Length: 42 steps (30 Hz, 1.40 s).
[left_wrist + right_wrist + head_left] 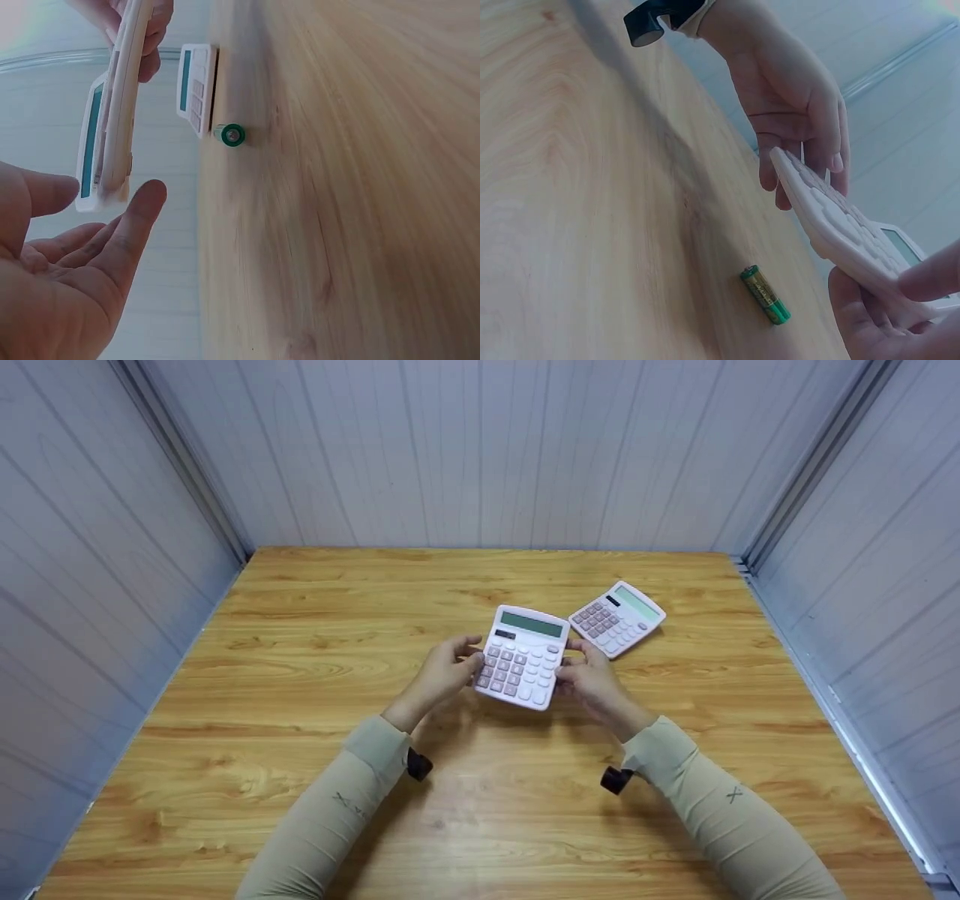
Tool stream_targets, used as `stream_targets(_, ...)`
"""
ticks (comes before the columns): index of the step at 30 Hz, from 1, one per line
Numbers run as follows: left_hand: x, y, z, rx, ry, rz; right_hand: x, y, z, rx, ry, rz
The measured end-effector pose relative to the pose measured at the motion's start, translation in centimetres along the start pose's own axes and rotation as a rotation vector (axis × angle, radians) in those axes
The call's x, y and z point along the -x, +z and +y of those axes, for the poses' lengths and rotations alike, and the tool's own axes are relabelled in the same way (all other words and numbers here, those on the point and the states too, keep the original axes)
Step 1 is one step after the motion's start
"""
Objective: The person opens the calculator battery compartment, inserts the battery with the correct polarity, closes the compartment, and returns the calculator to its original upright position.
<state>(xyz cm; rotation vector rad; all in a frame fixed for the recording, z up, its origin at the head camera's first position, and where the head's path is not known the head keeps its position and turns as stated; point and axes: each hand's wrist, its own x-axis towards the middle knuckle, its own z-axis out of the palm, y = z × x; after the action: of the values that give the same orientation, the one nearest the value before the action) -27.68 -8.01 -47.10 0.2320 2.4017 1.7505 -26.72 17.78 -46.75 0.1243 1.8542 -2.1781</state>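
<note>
A pale pink calculator (519,660) is held up above the table, tilted, its keys and screen facing up toward the head camera. My left hand (446,667) holds its left edge, thumb at the front and fingers behind. On the opposite edge, my right hand (596,679) grips it between thumb and fingers, as the right wrist view also shows. Under the calculator, a green battery (765,295) lies on the tabletop; the head view does not show it. A second pink calculator (619,619) rests on the table just beyond my right hand.
The wooden table (315,675) stretches out on both sides of the hands. Pale panelled walls (465,457) enclose it at the back, left and right. A small black device (615,780) hangs at the right wrist, and another black device (419,765) at the left.
</note>
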Motion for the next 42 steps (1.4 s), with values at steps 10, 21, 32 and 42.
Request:
stream_targets(10,-0.2,-0.5,-0.1,0.077,-0.05,-0.019,-0.1,0.7,0.1,0.048,-0.011,-0.005)
stream_targets(21,-0.1,-1.8,-0.4,0.127,-0.039,0.035,-0.5,1.8,-0.3,-0.011,-0.019,-0.009)
stream_targets(32,-0.3,-3.8,-0.3,0.15,-0.054,0.059,-1.4,3.6,-0.4,0.01,-0.036,0.08)
stream_targets(42,-0.4,-5.8,-0.2,0.108,-0.078,0.117,-2.6,6.0,-0.4,0.019,-0.054,0.106)
